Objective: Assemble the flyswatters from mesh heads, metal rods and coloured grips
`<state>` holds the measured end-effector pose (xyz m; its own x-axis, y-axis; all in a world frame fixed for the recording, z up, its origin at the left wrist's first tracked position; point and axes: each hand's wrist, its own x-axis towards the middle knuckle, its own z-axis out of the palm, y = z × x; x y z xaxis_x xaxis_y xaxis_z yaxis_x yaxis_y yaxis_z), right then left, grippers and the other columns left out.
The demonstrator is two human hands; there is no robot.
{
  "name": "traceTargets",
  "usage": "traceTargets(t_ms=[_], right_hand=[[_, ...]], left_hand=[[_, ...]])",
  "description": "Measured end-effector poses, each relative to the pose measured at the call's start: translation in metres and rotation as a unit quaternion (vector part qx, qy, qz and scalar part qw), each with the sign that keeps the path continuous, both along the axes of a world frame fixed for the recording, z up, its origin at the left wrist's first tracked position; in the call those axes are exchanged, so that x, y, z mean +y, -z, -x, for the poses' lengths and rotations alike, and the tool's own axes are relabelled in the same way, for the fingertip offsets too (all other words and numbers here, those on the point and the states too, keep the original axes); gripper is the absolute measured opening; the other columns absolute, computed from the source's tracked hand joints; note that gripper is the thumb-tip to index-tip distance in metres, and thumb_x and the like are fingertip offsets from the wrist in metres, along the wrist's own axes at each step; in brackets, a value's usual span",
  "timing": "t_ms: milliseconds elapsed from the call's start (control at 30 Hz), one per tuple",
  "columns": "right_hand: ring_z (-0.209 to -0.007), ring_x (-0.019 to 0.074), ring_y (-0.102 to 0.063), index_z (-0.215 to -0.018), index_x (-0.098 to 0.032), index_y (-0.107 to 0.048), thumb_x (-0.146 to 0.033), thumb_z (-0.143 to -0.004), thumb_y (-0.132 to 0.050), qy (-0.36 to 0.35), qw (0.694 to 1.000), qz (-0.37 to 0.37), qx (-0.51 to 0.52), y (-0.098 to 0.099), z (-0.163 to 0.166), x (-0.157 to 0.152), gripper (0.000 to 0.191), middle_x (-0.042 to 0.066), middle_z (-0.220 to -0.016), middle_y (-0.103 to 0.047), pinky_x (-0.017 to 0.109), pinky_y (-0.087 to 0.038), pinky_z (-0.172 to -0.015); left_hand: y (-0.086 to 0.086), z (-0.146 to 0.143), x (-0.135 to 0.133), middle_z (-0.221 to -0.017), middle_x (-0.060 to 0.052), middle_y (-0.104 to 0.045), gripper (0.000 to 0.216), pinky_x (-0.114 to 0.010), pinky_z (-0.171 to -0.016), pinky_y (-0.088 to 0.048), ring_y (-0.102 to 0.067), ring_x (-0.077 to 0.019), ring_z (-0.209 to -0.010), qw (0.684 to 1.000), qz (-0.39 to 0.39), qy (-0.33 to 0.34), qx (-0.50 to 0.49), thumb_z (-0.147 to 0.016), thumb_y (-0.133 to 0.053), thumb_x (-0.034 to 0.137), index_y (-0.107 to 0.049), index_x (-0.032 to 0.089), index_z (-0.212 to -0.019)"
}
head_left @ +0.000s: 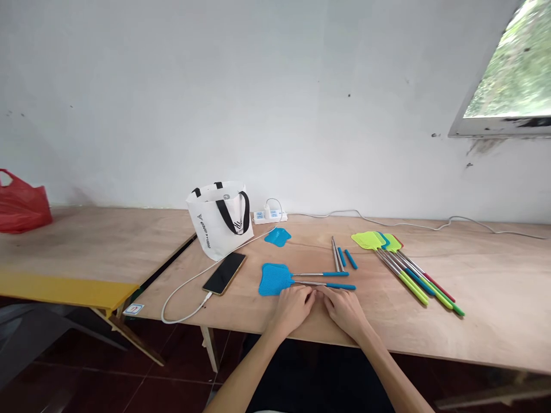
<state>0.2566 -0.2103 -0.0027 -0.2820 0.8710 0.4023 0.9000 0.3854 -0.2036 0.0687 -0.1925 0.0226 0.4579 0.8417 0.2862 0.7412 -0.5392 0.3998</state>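
My left hand (294,306) and my right hand (343,308) rest side by side on the plywood table (473,321), fingertips meeting near the front edge. Their fingers are curled loosely and touch the metal shaft of a blue fly swatter (275,279) lying just beyond them. A second blue swatter with a blue grip (336,274) lies stacked alongside. A loose blue swatter head (278,236) lies further back. Bare metal rods and two blue grips (343,257) lie to the right of it.
Several assembled green, blue and red swatters (400,261) lie at the right. A white tote bag (220,219), a phone (224,273) on a white cable and a power strip (270,215) sit at the left. A red plastic bag (21,203) rests on the neighbouring table.
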Motion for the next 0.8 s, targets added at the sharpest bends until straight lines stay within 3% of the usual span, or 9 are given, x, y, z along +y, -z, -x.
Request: traceTargets(t_ms=[133,300,400,533,700,800], right_hand=[[-0.064,0.0187,-0.07,-0.112,-0.026,-0.073,-0.016,-0.094,-0.041,0.029,0.998,-0.032,0.049,-0.001,-0.003,-0.003,0.038,0.002,-0.076,-0.077,0.025,-0.041,-0.057],[-0.082,0.018,-0.074,-0.107,-0.026,-0.076,-0.015,-0.093,-0.038,0.015,0.971,-0.112,0.209,-0.002,-0.006,-0.009,0.042,0.003,-0.094,-0.079,0.026,-0.052,-0.07],[-0.075,0.0176,-0.074,-0.095,-0.024,-0.077,-0.017,-0.093,-0.039,0.006,0.958,-0.141,0.25,0.001,-0.009,-0.011,0.038,0.003,-0.09,-0.079,0.027,-0.055,-0.069],[-0.069,0.0178,-0.072,-0.086,-0.024,-0.073,-0.018,-0.093,-0.039,0.018,0.962,-0.141,0.235,0.003,-0.008,-0.01,0.035,0.003,-0.081,-0.077,0.027,-0.054,-0.065],[-0.087,0.0194,-0.073,-0.115,-0.025,-0.067,-0.018,-0.098,-0.04,0.0,0.982,-0.072,0.174,-0.005,0.002,-0.003,0.032,0.003,-0.094,-0.077,0.028,-0.054,-0.07],[-0.099,0.0206,-0.068,-0.111,-0.026,-0.068,-0.011,-0.094,-0.04,-0.037,0.982,-0.1,0.154,-0.007,0.003,-0.001,0.036,0.006,-0.102,-0.073,0.03,-0.054,-0.077]], left_hand=[[-0.001,0.0,-0.001,-0.094,-0.004,-0.077,0.033,-0.029,-0.067,-0.039,-0.07,-0.0217,-0.086,1.0,0.007,0.005,-0.003,-0.105,-0.045,0.032,-0.072,0.021,-0.088],[-0.001,0.0,0.0,-0.09,-0.004,-0.076,0.037,-0.029,-0.067,-0.037,-0.07,-0.0222,-0.085,1.0,0.004,0.007,0.004,-0.106,-0.043,0.036,-0.07,0.021,-0.086],[0.001,0.0,0.001,-0.087,-0.004,-0.075,0.038,-0.029,-0.065,-0.036,-0.069,-0.0213,-0.081,1.0,0.001,0.001,0.01,-0.105,-0.045,0.036,-0.069,0.02,-0.081],[0.0,-0.001,0.0,-0.086,-0.004,-0.075,0.038,-0.028,-0.066,-0.037,-0.069,-0.0211,-0.081,1.0,0.003,0.0,0.01,-0.105,-0.044,0.035,-0.069,0.02,-0.081],[-0.003,0.001,-0.001,-0.091,-0.005,-0.077,0.036,-0.029,-0.067,-0.039,-0.07,-0.0226,-0.085,1.0,0.009,0.007,0.006,-0.105,-0.042,0.034,-0.072,0.021,-0.089],[-0.003,0.001,-0.001,-0.096,-0.005,-0.077,0.033,-0.03,-0.068,-0.04,-0.071,-0.0231,-0.088,1.0,0.01,0.007,0.006,-0.105,-0.044,0.033,-0.073,0.022,-0.094]])
